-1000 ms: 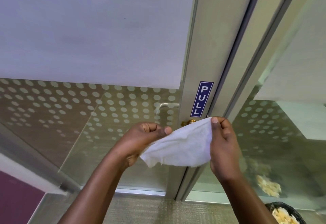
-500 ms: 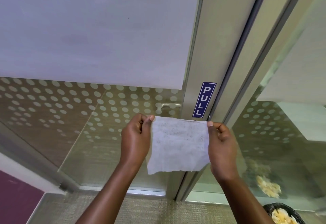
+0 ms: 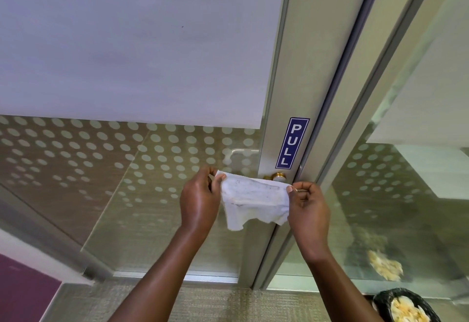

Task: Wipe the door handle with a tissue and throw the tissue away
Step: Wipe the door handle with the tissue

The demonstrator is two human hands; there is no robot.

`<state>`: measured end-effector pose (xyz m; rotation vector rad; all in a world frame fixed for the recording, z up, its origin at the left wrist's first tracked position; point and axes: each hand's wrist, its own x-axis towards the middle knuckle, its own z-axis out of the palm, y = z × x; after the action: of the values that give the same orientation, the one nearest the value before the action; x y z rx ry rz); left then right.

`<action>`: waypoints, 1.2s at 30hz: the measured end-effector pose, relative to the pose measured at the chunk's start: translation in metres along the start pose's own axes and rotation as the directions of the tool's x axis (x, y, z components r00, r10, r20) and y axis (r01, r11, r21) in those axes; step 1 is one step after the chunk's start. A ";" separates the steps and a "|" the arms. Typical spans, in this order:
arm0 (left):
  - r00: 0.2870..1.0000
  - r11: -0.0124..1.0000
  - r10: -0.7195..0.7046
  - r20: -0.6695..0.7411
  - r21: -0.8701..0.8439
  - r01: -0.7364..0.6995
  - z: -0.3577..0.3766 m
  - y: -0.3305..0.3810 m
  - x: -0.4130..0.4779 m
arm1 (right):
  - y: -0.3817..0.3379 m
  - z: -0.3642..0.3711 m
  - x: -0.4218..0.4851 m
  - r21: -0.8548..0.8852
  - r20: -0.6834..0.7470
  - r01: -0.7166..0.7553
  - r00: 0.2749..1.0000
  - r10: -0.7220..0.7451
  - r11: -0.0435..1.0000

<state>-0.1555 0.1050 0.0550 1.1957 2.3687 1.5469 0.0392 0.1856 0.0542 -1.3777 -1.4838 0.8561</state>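
Half a second ago we held the tissue (image 3: 253, 198) spread flat; now we have folded its top edge over, so it hangs as a shorter, doubled strip with grey smudges on it. Our left hand (image 3: 199, 201) pinches its left corner and our right hand (image 3: 308, 206) pinches its right corner, both closed on it. It hangs just in front of the brass door handle (image 3: 278, 176), under the PULL sign (image 3: 291, 143). We judge the wiping is done or nearly; the bin (image 3: 403, 306) waits at lower right.
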 end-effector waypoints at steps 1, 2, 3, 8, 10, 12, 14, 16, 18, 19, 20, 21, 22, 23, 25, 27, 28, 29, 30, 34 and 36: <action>1.000 0.999 0.019 0.001 0.036 -0.019 -0.001 0.000 -0.001 | 0.001 -0.001 0.000 -0.003 -0.005 0.002 1.000 -0.002 1.000; 0.999 0.997 0.035 0.002 0.069 -0.035 -0.001 -0.001 -0.001 | 0.003 -0.002 -0.001 -0.002 -0.010 0.000 1.000 0.000 1.000; 0.999 0.994 0.044 0.002 0.096 -0.044 -0.002 -0.001 -0.002 | 0.005 -0.003 -0.001 0.004 -0.013 -0.009 1.000 0.009 1.000; 0.993 0.983 0.118 -0.010 0.146 -0.115 -0.006 -0.003 -0.003 | 0.007 -0.006 0.000 0.007 -0.047 -0.008 0.999 0.008 1.000; 0.984 0.971 0.175 0.015 0.160 -0.175 -0.008 -0.005 -0.003 | 0.004 -0.008 -0.003 -0.019 -0.068 0.034 0.997 -0.035 0.999; 0.979 0.968 0.201 0.039 0.145 -0.204 -0.009 -0.008 0.000 | -0.001 -0.010 -0.008 -0.039 -0.079 0.149 0.985 -0.151 0.988; 0.975 0.967 0.216 0.046 0.129 -0.220 -0.010 -0.012 0.001 | -0.007 -0.010 -0.013 -0.148 -0.044 0.378 0.921 -0.388 0.914; 0.971 0.964 0.232 0.050 0.125 -0.237 -0.011 -0.014 0.002 | -0.013 -0.005 -0.020 -0.213 0.063 0.571 0.817 -0.573 0.792; 0.967 0.957 0.254 0.034 0.133 -0.256 -0.014 -0.013 0.002 | -0.018 0.004 -0.027 -0.206 0.169 0.666 0.746 -0.644 0.717; 0.957 0.947 0.288 0.017 0.146 -0.287 -0.017 -0.010 0.002 | -0.020 0.009 -0.030 -0.195 0.217 0.694 0.720 -0.659 0.693; 0.939 0.926 0.344 0.000 0.165 -0.340 -0.020 -0.006 0.004 | -0.022 0.015 -0.033 -0.187 0.265 0.718 0.695 -0.669 0.671; 0.910 0.894 0.415 -0.011 0.189 -0.405 -0.023 0.000 0.006 | -0.022 0.020 -0.034 -0.190 0.314 0.743 0.665 -0.677 0.642; 0.870 0.852 0.493 -0.015 0.211 -0.479 -0.027 0.008 0.011 | -0.022 0.026 -0.035 -0.202 0.367 0.769 0.634 -0.681 0.606; 0.817 0.797 0.577 -0.015 0.231 -0.559 -0.030 0.019 0.017 | -0.022 0.032 -0.035 -0.217 0.427 0.788 0.607 -0.670 0.576; 0.664 0.639 0.748 -0.003 0.274 -0.718 -0.036 0.045 0.036 | -0.020 0.044 -0.031 -0.253 0.552 0.804 0.577 -0.602 0.539; 0.468 0.430 0.883 0.027 0.354 -0.831 -0.037 0.077 0.061 | -0.019 0.053 -0.027 -0.344 0.618 0.831 0.551 -0.561 0.437; 0.365 0.316 0.930 0.050 0.403 -0.859 -0.036 0.093 0.075 | -0.018 0.055 -0.025 -0.380 0.621 0.847 0.532 -0.576 0.373; 0.272 0.208 0.959 0.084 0.449 -0.869 -0.034 0.108 0.089 | -0.016 0.056 -0.024 -0.397 0.610 0.858 0.511 -0.605 0.325; 0.198 0.111 0.972 0.130 0.485 -0.867 -0.033 0.120 0.101 | -0.013 0.058 -0.024 -0.404 0.591 0.866 0.493 -0.639 0.294; 0.054 -0.125 0.955 0.292 0.559 -0.820 -0.026 0.137 0.131 | -0.016 0.064 -0.030 -0.486 0.541 0.829 0.533 -0.650 0.276; 0.044 -0.151 0.952 0.303 0.591 -0.792 -0.022 0.133 0.136 | -0.027 0.072 -0.036 -0.545 0.526 0.779 0.606 -0.597 0.311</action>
<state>-0.1847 0.2001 0.2187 3.7040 2.0490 0.6877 -0.0388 0.1533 0.0485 -0.9178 -2.5216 -0.2607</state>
